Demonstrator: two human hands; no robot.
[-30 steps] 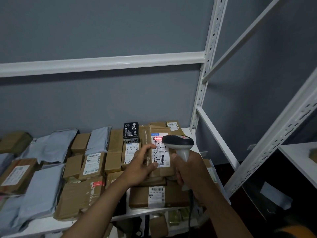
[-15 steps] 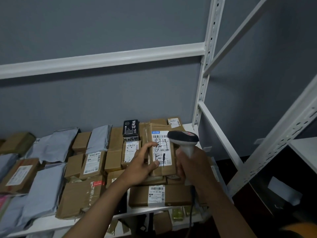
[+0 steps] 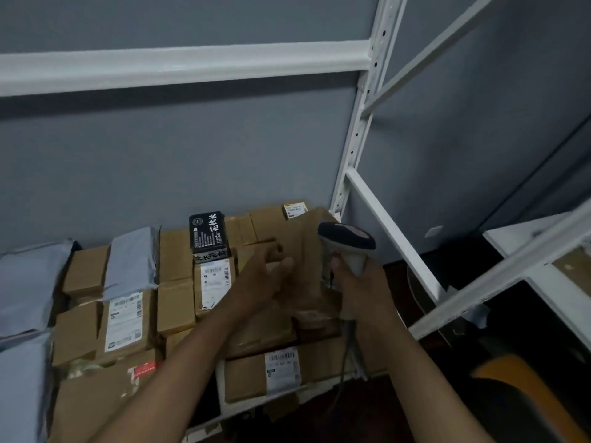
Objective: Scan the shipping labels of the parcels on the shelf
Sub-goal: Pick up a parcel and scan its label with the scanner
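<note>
Shelving, white and perforated, frames everything I am working in, with its lower deck packed edge to edge with parcels. Cardboard boxes and grey mailer bags spread away to the left of my grip, and several show their labels face up; one long box with a barcode lies just below my hands at the shelf's front edge. A black printed box stands behind and left of my left hand.

The parcel I am handling sits between my two hands, tilted on top of the stack, and the face turned to me is plain brown: I see no label on it. My left hand lies against its left side with fingers spread and fairly straight, blurred, so I would call it pressing, not clenched. My right hand is wrapped firmly round the handle of the scanner, whose dark head sits just above and right of the parcel.

To do this step well, I judge I should settle that box or reach for the next one so a label faces up flat, then aim the scanner head squarely at the barcode and hold both hands steady before pulling the trigger.
</note>
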